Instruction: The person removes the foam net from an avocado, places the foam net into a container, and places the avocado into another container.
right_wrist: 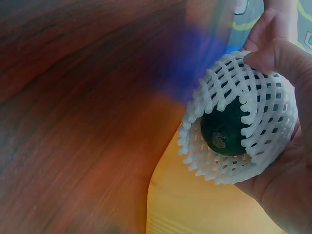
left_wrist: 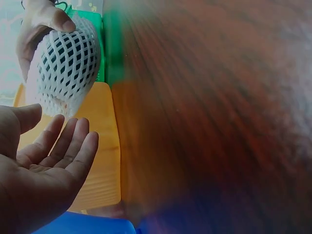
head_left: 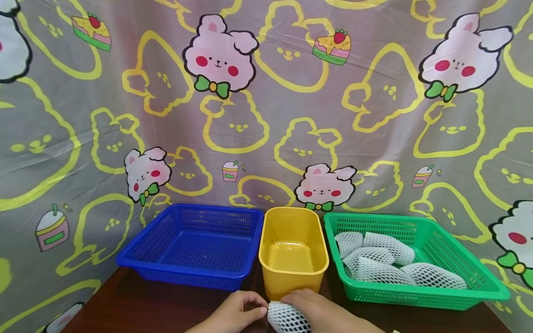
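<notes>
My right hand (head_left: 312,307) grips a dark green fruit (right_wrist: 223,127) inside a white foam net (head_left: 287,318), low in front of the yellow bin. One end of the net gapes in the right wrist view, baring the fruit's rounded end with a brownish scar. Through the mesh the rest of it shows dark. Close to the net's other end is my left hand (left_wrist: 53,161), fingers loosely bent and spread, thumb apart, nothing enclosed in them. In the head view its thumb and forefinger (head_left: 261,309) reach right to the net's left edge.
A blue basket (head_left: 187,277) stands at the left with nothing inside. The yellow bin (head_left: 293,277) in the middle also holds nothing. At the right, a green basket (head_left: 416,296) contains several white foam-netted pieces (head_left: 387,247). Behind hangs a patterned curtain (head_left: 266,106); the table (head_left: 166,300) is dark wood.
</notes>
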{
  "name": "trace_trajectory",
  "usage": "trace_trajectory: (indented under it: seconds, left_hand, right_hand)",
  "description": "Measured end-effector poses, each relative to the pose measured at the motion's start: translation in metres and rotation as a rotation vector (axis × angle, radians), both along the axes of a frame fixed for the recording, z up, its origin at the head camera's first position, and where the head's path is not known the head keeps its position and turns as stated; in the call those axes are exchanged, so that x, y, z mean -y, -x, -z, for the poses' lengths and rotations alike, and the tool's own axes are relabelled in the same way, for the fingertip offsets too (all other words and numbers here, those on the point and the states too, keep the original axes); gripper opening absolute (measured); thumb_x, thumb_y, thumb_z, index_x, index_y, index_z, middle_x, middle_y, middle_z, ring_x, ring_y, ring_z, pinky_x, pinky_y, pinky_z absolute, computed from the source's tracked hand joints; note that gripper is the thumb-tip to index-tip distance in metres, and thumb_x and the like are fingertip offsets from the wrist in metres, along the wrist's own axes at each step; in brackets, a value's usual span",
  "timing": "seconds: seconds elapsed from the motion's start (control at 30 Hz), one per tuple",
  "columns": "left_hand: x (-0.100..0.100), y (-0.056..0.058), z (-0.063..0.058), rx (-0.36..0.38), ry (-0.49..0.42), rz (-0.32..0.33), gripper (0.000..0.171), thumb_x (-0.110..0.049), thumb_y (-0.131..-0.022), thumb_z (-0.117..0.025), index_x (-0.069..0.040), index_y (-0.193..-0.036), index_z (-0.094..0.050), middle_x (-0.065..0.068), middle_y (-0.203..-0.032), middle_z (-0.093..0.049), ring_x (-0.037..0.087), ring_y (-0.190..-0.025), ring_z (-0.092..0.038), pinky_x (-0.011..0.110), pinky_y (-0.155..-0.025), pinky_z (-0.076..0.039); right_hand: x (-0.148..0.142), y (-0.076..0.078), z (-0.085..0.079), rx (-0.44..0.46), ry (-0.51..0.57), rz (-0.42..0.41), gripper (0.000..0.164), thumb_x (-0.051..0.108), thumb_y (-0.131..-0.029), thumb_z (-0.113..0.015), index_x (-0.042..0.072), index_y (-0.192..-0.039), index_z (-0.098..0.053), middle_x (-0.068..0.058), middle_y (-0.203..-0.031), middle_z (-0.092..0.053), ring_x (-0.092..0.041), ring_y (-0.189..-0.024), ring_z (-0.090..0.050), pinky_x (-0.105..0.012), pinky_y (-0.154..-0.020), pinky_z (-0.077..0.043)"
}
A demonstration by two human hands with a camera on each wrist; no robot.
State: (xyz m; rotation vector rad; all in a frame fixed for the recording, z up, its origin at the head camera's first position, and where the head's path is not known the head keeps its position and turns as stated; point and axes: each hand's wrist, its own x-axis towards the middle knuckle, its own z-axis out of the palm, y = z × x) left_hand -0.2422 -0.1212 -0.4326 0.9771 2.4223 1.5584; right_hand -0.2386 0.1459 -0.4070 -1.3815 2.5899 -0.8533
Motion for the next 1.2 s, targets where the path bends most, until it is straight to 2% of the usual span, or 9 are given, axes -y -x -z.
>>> trace_trajectory:
  seconds: [0.13,0.4,0.53,0.83,1.1,1.2]
  left_hand:
    - [0.002,0.0,0.001,-0.008,0.006,0.001,0.01,-0.01,-0.091,-0.066,-0.002,-0.095,-0.071,-0.004,-0.089,-0.068,0.001,-0.083,-0.057,0.023,-0.073,-0.048]
    - [0.004,0.001,0.005,-0.089,0.029,0.013,0.011,-0.011,-0.091,-0.066,-0.002,-0.091,-0.072,-0.005,-0.086,-0.069,-0.001,-0.08,-0.057,0.022,-0.072,-0.048]
    - [0.005,0.001,0.006,-0.077,0.025,0.016,0.011,-0.011,-0.091,-0.065,-0.002,-0.091,-0.072,-0.005,-0.086,-0.069,-0.001,-0.08,-0.057,0.022,-0.072,-0.048]
    - [0.003,0.0,0.006,-0.098,-0.002,0.036,0.01,-0.008,-0.09,-0.065,0.0,-0.088,-0.072,-0.004,-0.083,-0.069,-0.002,-0.078,-0.056,0.021,-0.071,-0.049]
    - [0.002,0.002,0.008,-0.066,-0.036,0.046,0.011,-0.006,-0.091,-0.064,0.003,-0.091,-0.071,0.003,-0.083,-0.07,0.0,-0.08,-0.058,0.022,-0.072,-0.049]
    - [0.001,0.002,0.008,-0.038,-0.063,0.056,0.011,-0.005,-0.091,-0.064,0.004,-0.091,-0.07,0.004,-0.085,-0.07,0.0,-0.079,-0.058,0.022,-0.073,-0.049]
  right_hand:
    - [0.002,0.002,0.003,-0.06,-0.024,-0.01,0.061,0.054,-0.083,-0.07,0.02,-0.13,-0.051,0.011,-0.123,-0.053,-0.005,-0.108,-0.049,-0.029,-0.093,-0.046]
    - [0.008,0.007,0.013,-0.196,-0.011,-0.053,0.056,0.052,-0.086,-0.067,0.015,-0.126,-0.055,0.009,-0.119,-0.056,-0.004,-0.106,-0.051,-0.027,-0.09,-0.047]
    - [0.008,0.008,0.016,-0.187,-0.014,-0.057,0.057,0.052,-0.086,-0.068,0.015,-0.127,-0.054,0.01,-0.119,-0.056,-0.004,-0.106,-0.051,-0.028,-0.09,-0.047]
    - [0.007,0.01,0.016,-0.057,-0.038,-0.029,0.063,0.056,-0.085,-0.067,0.017,-0.132,-0.051,0.012,-0.121,-0.054,-0.003,-0.106,-0.05,-0.028,-0.092,-0.047]
    - [0.005,0.011,0.016,-0.006,-0.025,-0.048,0.061,0.053,-0.087,-0.067,0.018,-0.133,-0.048,0.013,-0.122,-0.054,0.0,-0.105,-0.051,-0.027,-0.092,-0.047]
    - [0.005,0.011,0.017,-0.039,-0.028,-0.055,0.062,0.052,-0.087,-0.067,0.017,-0.133,-0.048,0.011,-0.124,-0.054,-0.002,-0.107,-0.051,-0.028,-0.093,-0.047]
